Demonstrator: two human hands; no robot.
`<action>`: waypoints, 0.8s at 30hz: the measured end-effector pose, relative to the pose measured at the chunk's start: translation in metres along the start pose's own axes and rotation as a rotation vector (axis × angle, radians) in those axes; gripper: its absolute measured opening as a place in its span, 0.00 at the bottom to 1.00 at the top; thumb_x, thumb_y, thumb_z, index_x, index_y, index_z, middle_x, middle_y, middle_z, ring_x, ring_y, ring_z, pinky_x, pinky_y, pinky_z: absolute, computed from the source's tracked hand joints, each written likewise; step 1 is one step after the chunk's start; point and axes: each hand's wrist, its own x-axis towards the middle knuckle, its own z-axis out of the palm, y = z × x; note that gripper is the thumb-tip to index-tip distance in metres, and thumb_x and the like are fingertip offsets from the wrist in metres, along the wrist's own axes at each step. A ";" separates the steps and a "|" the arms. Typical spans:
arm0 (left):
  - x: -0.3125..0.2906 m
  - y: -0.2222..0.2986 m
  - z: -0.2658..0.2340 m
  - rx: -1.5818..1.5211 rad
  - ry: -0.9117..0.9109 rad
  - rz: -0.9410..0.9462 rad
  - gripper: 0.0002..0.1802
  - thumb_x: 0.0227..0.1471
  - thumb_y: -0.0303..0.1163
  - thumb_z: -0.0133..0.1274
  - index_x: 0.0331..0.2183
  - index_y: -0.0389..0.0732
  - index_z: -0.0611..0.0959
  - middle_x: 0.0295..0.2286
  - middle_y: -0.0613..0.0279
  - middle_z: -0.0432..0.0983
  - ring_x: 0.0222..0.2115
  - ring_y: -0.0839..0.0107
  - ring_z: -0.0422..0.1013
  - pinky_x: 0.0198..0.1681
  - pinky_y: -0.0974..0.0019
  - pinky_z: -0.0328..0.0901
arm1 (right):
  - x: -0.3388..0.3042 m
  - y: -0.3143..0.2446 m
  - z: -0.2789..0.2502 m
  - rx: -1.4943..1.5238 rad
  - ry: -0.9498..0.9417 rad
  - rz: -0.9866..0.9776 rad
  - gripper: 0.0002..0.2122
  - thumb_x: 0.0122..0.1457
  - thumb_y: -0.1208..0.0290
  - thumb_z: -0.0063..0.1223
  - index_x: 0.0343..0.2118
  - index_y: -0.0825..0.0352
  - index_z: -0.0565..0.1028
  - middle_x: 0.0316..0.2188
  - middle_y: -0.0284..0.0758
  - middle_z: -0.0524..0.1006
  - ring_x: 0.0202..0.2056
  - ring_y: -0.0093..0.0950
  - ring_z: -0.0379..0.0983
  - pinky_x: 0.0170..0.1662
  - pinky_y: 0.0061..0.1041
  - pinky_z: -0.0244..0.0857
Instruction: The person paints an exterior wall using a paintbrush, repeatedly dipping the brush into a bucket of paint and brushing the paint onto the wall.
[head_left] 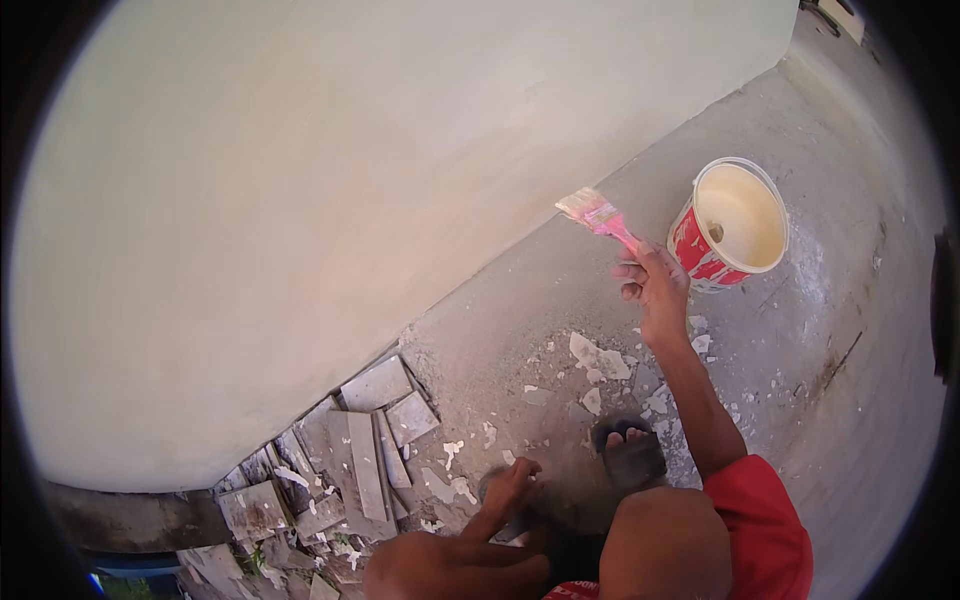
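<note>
My right hand [657, 285] is closed around the pink handle of a paintbrush [598, 213]. The brush's pale, paint-coated bristles point up and left, at the foot of a cream-coloured wall [300, 200]. Just right of that hand stands a red and white bucket [700, 258], upright, its inside coated with cream paint and a small dark patch on its inner side. Low in the view, beside my bent knee, my left hand [512, 487] hangs loosely with its fingers slightly bent and apart. Nothing shows in it.
Broken tiles and flat slabs [375, 385] lie piled along the wall at the lower left. Pale flakes [598, 357] are scattered over the grey concrete floor [490, 340]. A dark sandal [635, 460] is on my foot, between the hands. The wall's base runs diagonally to the upper right.
</note>
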 end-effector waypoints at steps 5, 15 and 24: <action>-0.024 0.004 0.038 0.064 -0.236 -0.157 0.19 0.60 0.46 0.56 0.39 0.40 0.74 0.29 0.48 0.77 0.30 0.46 0.77 0.33 0.49 0.71 | 0.033 0.030 -0.006 0.416 -0.033 -0.009 0.20 0.67 0.65 0.51 0.57 0.70 0.70 0.43 0.36 0.78 0.45 0.24 0.76 0.36 0.24 0.68; -0.023 -0.003 0.035 0.053 -0.212 -0.058 0.17 0.62 0.47 0.52 0.38 0.42 0.75 0.29 0.48 0.77 0.30 0.45 0.77 0.32 0.47 0.70 | 0.160 0.020 0.014 -0.343 0.232 -0.494 0.22 0.67 0.74 0.48 0.63 0.68 0.66 0.45 0.40 0.74 0.46 0.28 0.75 0.46 0.27 0.70; -0.021 0.003 0.028 0.081 -0.160 -0.033 0.16 0.62 0.46 0.51 0.39 0.42 0.75 0.31 0.50 0.77 0.31 0.47 0.77 0.33 0.48 0.71 | 0.019 0.047 0.092 -0.430 -0.350 -0.698 0.21 0.61 0.85 0.50 0.59 0.68 0.73 0.43 0.40 0.77 0.43 0.28 0.79 0.46 0.26 0.71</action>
